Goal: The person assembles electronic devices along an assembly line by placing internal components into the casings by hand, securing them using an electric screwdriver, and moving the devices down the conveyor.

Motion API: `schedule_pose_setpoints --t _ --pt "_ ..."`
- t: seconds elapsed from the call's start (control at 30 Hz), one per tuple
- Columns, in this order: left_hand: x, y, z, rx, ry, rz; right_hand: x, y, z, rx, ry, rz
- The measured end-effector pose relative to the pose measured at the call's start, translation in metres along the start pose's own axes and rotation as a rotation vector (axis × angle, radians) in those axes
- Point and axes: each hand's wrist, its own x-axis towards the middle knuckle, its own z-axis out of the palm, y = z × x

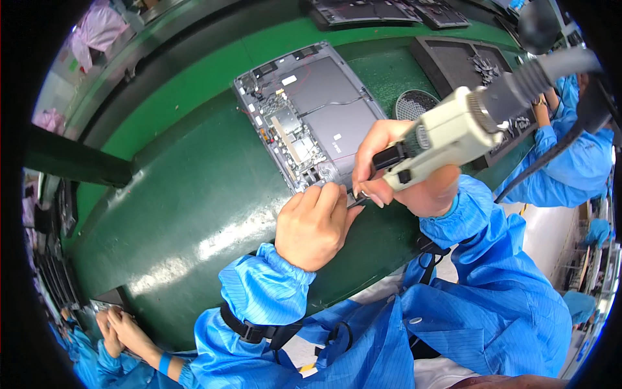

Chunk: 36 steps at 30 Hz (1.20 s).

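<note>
On the green bench lies an opened tablet-like device (337,120), its circuit board, dark battery panels and cables bare. My left hand (314,223) is closed at the device's near edge, its fingertips bent down and hidden. Beside it, my right hand (379,142) wraps round a cream electric screwdriver (447,133) with black switches; its bit is out of sight. The right fingertips come together at the device's near corner, close to my left fingers. A small dark piece (355,200) shows between the two hands; its kind is unclear.
A thick grey hose (570,63) runs from the tool to the upper right. Behind it are a round dish of small parts (416,105) and a black divided tray (447,61). More opened devices (366,11) lie at the back. Co-workers' hands (123,330) and sleeves (557,155) flank me.
</note>
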Motion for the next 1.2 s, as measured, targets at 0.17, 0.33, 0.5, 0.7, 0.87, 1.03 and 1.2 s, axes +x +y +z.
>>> schedule_pose_setpoints --t 0.17,0.33,0.5,0.7,0.87,1.03,1.2 --pt "0.004 0.005 -0.003 0.038 -0.012 -0.037 0.007 0.003 -0.018 0.115 -0.082 -0.093" --pt "0.004 0.009 -0.004 0.098 -0.070 0.021 0.014 -0.015 -0.088 0.283 0.250 -0.418" --pt "0.007 0.008 -0.003 0.078 -0.087 0.069 0.012 0.008 -0.115 0.138 0.479 -0.401" --pt "0.008 0.007 -0.008 0.050 -0.097 0.041 0.016 0.011 -0.110 0.139 0.413 -0.408" --pt "0.009 0.006 -0.007 0.084 -0.088 0.040 0.016 0.016 -0.115 0.160 0.364 -0.403" --pt "0.006 0.005 -0.010 0.088 -0.092 0.016 0.014 0.017 -0.116 0.158 0.365 -0.383" --pt "0.003 0.004 -0.023 0.049 -0.160 -0.075 0.016 0.019 -0.112 0.155 0.361 -0.370"
